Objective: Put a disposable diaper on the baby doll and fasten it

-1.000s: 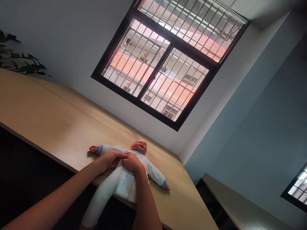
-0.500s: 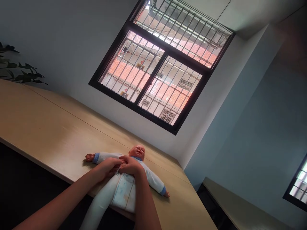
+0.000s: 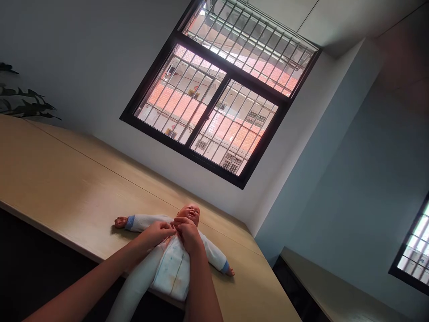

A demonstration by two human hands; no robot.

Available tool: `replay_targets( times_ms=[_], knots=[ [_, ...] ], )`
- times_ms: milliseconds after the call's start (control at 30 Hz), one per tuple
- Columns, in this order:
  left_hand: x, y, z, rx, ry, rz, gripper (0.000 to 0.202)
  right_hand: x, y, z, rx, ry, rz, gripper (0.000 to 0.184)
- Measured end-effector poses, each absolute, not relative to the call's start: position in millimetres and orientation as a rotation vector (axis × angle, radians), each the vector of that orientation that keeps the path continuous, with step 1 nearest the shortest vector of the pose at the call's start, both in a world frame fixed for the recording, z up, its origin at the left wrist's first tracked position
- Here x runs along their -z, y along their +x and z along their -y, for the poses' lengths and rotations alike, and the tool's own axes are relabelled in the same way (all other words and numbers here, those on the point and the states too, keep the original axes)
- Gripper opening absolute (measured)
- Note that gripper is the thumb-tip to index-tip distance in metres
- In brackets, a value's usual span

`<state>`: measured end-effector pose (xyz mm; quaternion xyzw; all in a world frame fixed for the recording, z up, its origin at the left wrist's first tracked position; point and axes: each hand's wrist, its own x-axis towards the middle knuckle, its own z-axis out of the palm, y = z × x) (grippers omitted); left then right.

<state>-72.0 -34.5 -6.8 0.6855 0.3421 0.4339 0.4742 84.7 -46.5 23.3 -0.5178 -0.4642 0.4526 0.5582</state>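
Fingers pinching white onesie, left hand, right hand meeting, baby doll beneath

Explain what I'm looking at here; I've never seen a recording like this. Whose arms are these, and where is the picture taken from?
These are a person's own two bare arms, seen from a camera worn on their head, so this single view looks out from where they stand, and it is tilted. A baby doll in a white suit with blue cuffs lies face up on a light wooden table. The left hand and right hand both pinch the suit's front near the doll's neck. Beyond the table is a barred window.
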Motion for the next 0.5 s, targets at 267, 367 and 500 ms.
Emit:
replay_targets(
  times_ms=[267,367,500],
  knots=[
    [10.5,-64.3,50.4,-1.137,1.914,-0.922,0.027,-23.1,82.6,55.3,-0.805,-1.199,1.126,0.023],
    [12.9,-65.9,54.2,-1.146,1.953,-0.951,0.025,-25.0,77.4,66.6,-0.585,-1.317,1.273,0.03],
    [12.6,-68.9,58.2,-1.15,1.998,-0.973,0.02,-27.4,67.3,83.7,-0.402,-1.474,1.426,0.023]
  ],
)
